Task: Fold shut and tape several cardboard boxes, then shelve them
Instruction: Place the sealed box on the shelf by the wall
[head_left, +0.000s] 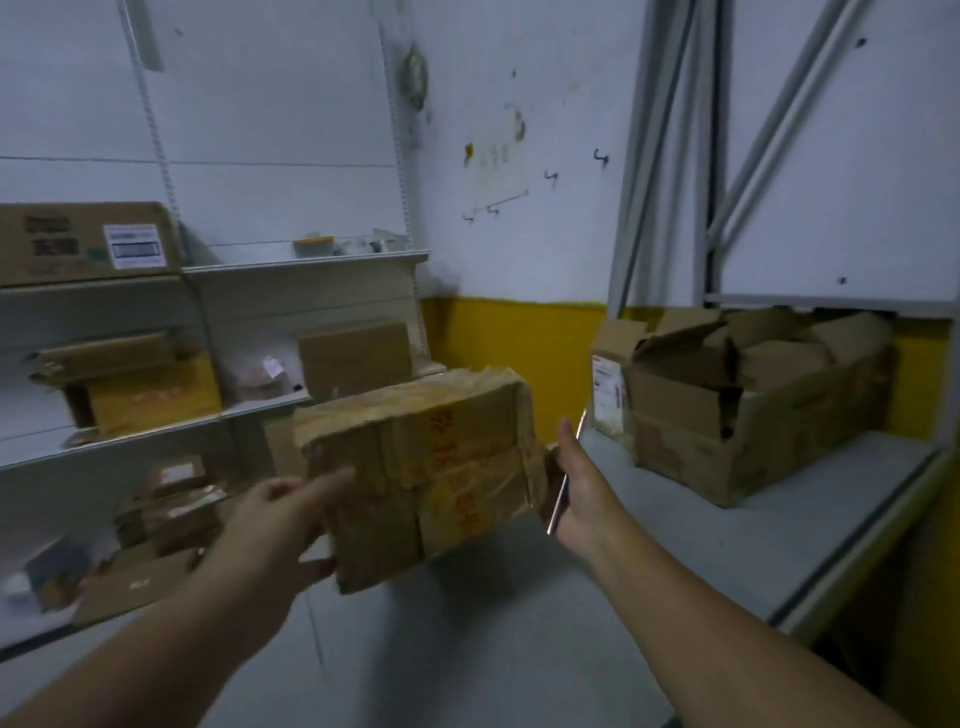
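A taped cardboard box (431, 467) with red print and clear tape over its seams hangs in mid-air in front of me, held between both hands. My left hand (280, 525) grips its left side, thumb across the front face and fingers underneath. My right hand (576, 493) holds the box's right end, fingers hidden behind it. A thin shiny blade-like object (563, 483) runs along my right palm beside the box. The grey shelf (727, 519) stands to the right.
A large open cardboard box (753, 405) sits on the right shelf under a white upper shelf board (831, 301). White wall shelving (130, 431) on the left holds several cardboard boxes. Grey floor lies below, and a yellow-banded wall (519, 353) stands behind.
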